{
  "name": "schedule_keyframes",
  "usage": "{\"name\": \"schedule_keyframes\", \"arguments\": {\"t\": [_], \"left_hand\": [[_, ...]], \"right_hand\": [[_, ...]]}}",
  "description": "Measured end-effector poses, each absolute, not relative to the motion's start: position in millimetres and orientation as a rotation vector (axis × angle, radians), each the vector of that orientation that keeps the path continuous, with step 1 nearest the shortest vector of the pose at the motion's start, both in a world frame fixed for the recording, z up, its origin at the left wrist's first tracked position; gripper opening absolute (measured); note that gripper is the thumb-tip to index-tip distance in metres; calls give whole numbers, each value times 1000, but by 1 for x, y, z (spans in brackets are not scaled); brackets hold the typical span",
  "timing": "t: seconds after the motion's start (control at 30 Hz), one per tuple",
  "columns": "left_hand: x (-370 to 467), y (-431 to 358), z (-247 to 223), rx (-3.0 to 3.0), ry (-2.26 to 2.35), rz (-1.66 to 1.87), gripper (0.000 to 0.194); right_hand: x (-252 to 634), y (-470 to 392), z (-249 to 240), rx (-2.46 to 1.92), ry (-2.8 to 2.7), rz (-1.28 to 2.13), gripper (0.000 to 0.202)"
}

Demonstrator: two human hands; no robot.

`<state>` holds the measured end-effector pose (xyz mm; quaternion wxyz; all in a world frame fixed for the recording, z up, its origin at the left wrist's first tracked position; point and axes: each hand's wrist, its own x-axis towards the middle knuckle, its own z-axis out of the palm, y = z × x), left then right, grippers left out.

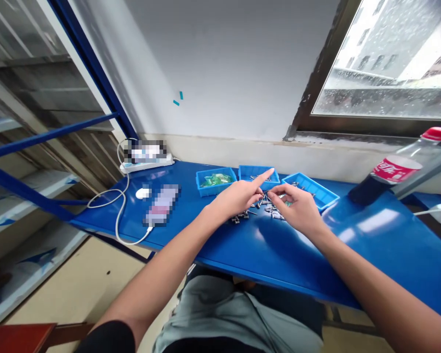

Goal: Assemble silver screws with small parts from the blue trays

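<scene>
My left hand (238,197) is over a pile of small metal parts (242,215) that look like screws or bolts. Its index finger points out to the upper right, while the other fingers curl in with the thumb. Facing it, my right hand (298,205) has thumb and index finger pinched together above more loose metal pieces (275,212). Whatever lies between the fingertips of either hand is too small to make out. Behind the hands are a blue bin (245,170) with metal pieces and another blue bin (325,197) at the right, partly covered by my right hand.
Green packets fill a third blue bin (202,189) on the left of the blue table (356,255). A cola bottle (393,171) stands at the right. Leftward lie a blurred phone (162,206) on a white cable (119,230), a white object (142,193) and a power strip (147,165).
</scene>
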<state>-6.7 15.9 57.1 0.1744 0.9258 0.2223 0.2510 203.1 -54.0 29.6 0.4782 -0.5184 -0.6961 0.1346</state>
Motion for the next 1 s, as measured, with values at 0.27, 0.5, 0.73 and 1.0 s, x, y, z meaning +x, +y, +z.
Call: {"name": "schedule_keyframes", "arguments": {"t": [0.27,0.5,0.73,1.0], "left_hand": [[-12,33,45,2693,566,734,64],[-16,24,37,2422,524,967,72],[-15,17,34,2045,609,1078,71],[-13,23,24,1978,613,1085,71]], "right_hand": [[209,-37,19,-1313,-1994,247,17],[202,-38,15,-1302,-1949,315,19],[190,-38,13,-1257,-1669,568,32],[191,-35,11,-1258,-1785,507,35]]}}
